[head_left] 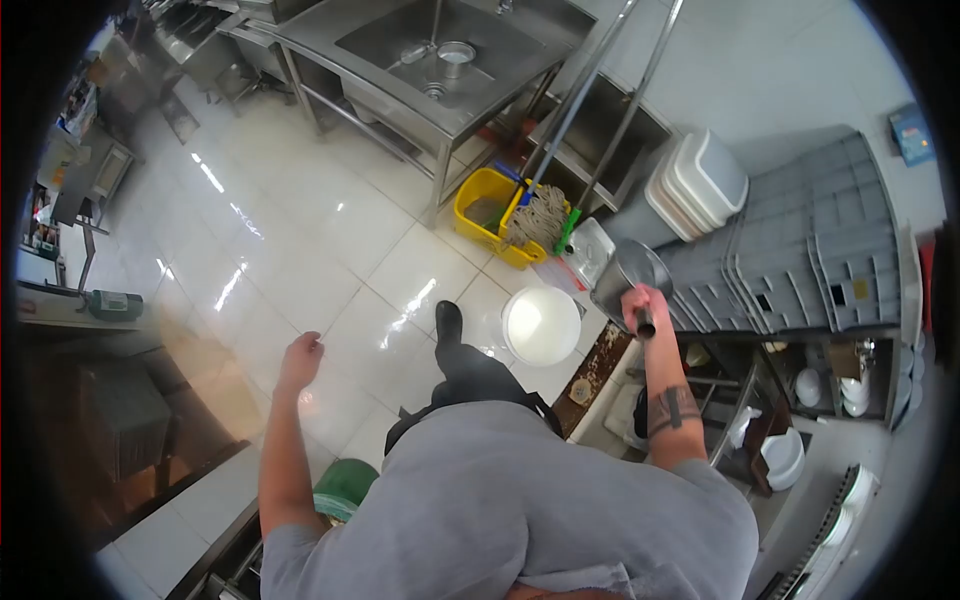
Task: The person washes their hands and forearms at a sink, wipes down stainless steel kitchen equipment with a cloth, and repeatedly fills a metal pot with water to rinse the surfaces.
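Observation:
My right hand (643, 305) is wrapped round the tubular handle of a grey metal saucepan (648, 264), held out to the right in front of the stacked bins. The handle's dark end sticks out below my fist. My left hand (302, 362) hangs over the tiled floor on the left, its fingers loosely bent, and nothing shows in it. Between my hands, nearer the right one, a round white bucket (577, 322) stands on the floor. Its inside looks pale; I cannot tell what it holds.
A yellow mop bucket (475, 188) with a mop (540, 217) stands ahead, near a steel sink table (400, 92). Grey bins (785, 265) are stacked at the right, above a shelf with white dishes (855, 395). A green bin (346, 482) is close by my left side.

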Demonstrator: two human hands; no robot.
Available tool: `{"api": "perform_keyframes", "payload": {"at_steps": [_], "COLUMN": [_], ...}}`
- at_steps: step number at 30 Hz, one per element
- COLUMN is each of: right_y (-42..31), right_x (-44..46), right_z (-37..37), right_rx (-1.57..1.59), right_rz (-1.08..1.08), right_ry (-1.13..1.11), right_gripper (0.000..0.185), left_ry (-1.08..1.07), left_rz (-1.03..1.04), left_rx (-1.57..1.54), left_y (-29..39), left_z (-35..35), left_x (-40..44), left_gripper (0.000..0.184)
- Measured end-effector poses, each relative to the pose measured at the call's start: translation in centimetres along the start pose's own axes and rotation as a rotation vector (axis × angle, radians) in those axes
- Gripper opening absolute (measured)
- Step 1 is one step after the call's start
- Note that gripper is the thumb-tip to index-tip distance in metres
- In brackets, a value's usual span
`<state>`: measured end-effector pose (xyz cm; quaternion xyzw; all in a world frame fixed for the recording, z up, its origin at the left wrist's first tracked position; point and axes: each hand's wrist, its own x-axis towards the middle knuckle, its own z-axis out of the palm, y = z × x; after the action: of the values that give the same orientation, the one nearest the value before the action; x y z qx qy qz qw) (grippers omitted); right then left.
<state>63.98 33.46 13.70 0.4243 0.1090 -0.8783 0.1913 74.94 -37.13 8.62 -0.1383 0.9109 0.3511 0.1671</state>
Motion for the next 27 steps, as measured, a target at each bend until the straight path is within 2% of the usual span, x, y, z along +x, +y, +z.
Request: {"api": "perform_keyframes", "payload": {"at_steps": [4,6,7,8,9,11,13,15,17,18,20,21,22,24,25,27], "right_y": [-5.5,-7.6,-9.3,-10.7,-11.4,-11.5,-12.7,-13.6,-13.2,-12.8,-11.2,-10.2,-8.1,-4.9,-3.0,1.0], "right_x": [13.3,17.3,19.5,21.3,22.5,21.7,22.6,23.1,22.5,21.9,21.6,21.6,20.8,19.7,19.3,18.6], "right_z": [10.5,15.2,17.1,18.5,20.9,25.3,26.9,28.2,29.1,29.9,30.6,30.9,32.1,33.6,34.5,36.8], "right_rx": [-0.169,-0.296,-0.383,-0.627,-0.178,0.080,0.077,0.085,-0.021,-0.067,-0.270,-0.365,-0.404,-0.305,-0.295,-0.316], "right_rz": [-0.052,-0.187,-0.270,-0.393,-0.318,-0.213,-0.206,-0.211,-0.246,-0.215,-0.330,-0.382,-0.411,-0.209,-0.164,-0.105], "right_ry": [0.022,-0.023,0.029,0.009,-0.020,-0.111,-0.141,-0.182,-0.172,-0.138,-0.050,-0.050,-0.011,0.016,0.072,0.138], "right_gripper": [0.032,0.022,0.018,0.022,0.024,0.027,0.027,0.027,0.029,0.031,0.032,0.032,0.033,0.033,0.032,0.031], "left_ry": [0.069,0.073,0.068,0.146,0.224,0.177,0.142,0.125,0.219,0.251,0.208,0.236,0.247,0.168,0.012,-0.064], "left_rz": [-0.071,-0.157,-0.181,-0.144,-0.105,-0.314,-0.363,-0.180,-0.570,-0.548,-0.464,-0.341,-0.118,-0.065,-0.058,0.146], "left_rx": [0.059,0.063,0.090,0.106,0.119,0.053,0.078,0.103,-0.367,-0.460,-0.577,-0.456,-0.330,-0.195,-0.257,-0.320], "left_y": [-2.7,-3.8,-5.6,-9.0,-12.1,-14.1,-17.4,-17.4,-8.5,-8.9,-6.3,-6.7,-6.1,0.3,4.9,9.4], "left_z": [-3.5,-4.9,-5.2,-4.7,-3.7,-2.7,-0.2,1.6,0.5,1.5,0.9,1.7,1.7,-0.8,-3.0,-2.2], "left_x": [2.4,1.4,0.7,-0.1,-1.1,-3.7,-6.0,-6.3,-2.7,-0.7,5.1,8.8,13.0,22.0,26.6,34.9], "left_gripper": [0.033,0.034,0.034,0.033,0.033,0.032,0.032,0.032,0.030,0.027,0.027,0.023,0.022,0.027,0.030,0.034]}}
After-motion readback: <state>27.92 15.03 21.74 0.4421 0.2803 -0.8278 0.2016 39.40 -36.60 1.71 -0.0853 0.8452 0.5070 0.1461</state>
